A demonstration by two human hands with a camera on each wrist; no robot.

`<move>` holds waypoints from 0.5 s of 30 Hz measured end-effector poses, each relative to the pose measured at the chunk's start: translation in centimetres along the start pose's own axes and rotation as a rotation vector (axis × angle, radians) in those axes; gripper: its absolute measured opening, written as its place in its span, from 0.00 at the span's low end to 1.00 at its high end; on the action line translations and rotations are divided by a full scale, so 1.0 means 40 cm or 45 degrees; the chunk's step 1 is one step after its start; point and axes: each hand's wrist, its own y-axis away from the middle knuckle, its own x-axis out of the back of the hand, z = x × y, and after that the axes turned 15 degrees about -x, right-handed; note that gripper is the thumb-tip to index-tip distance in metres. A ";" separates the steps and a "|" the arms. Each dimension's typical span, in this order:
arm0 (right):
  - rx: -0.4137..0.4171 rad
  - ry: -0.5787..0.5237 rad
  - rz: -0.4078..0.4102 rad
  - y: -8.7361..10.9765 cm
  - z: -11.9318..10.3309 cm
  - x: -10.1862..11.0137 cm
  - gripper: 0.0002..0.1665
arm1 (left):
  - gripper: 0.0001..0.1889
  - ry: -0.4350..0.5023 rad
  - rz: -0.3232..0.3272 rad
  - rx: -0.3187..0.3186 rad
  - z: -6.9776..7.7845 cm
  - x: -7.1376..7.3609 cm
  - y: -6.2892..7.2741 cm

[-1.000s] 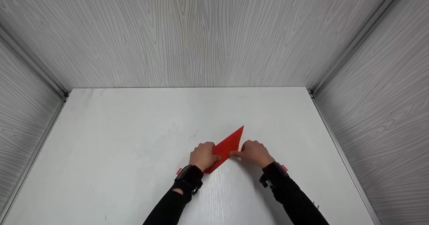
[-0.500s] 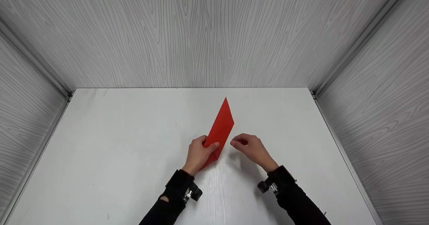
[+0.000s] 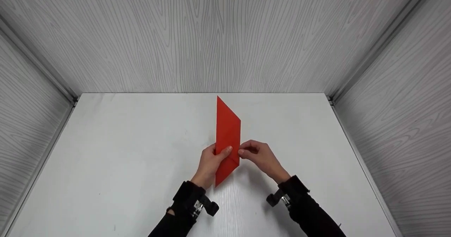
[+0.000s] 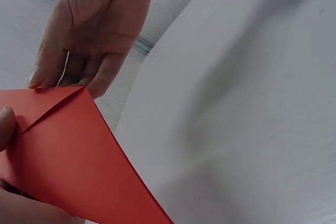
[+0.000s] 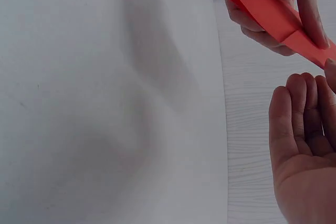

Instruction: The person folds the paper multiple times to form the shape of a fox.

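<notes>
Upright above the white tabletop is a folded sheet of red paper (image 3: 227, 131), a slanted four-sided shape with pointed top and bottom corners. My left hand (image 3: 208, 164) grips its lower left part, thumb across the front and fingers behind. At the right edge, the thumb and forefinger of my right hand (image 3: 260, 157) pinch the paper, the other fingers loosely bent. A crease shows across the paper's lower part; in the left wrist view the red paper (image 4: 79, 161) has a folded flap along it. In the right wrist view the red paper (image 5: 262, 11) appears nearly edge-on, its layers slightly parted.
The white tabletop (image 3: 141, 141) spreads around both hands. Behind it rises a grey wood-grain panel (image 3: 197, 39), with similar side panels (image 3: 405, 89) at left and right. Each wrist wears a black strap with a small camera (image 3: 210, 208).
The left hand has turned the paper from a rightward slant to upright. My right hand let go of the paper, moved off slightly, then came back to its right edge.
</notes>
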 end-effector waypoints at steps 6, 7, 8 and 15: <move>0.009 0.049 0.018 0.002 -0.003 -0.009 0.09 | 0.26 -0.035 -0.030 -0.102 -0.001 -0.001 0.006; 0.008 0.059 0.021 0.002 -0.002 -0.009 0.09 | 0.25 -0.047 -0.031 -0.123 0.001 0.000 0.006; 0.009 0.068 0.023 0.001 0.000 -0.009 0.08 | 0.24 -0.068 -0.030 -0.147 0.003 0.000 0.006; 0.025 0.069 0.027 -0.004 0.010 -0.011 0.08 | 0.17 -0.246 0.028 -0.223 0.014 -0.005 0.001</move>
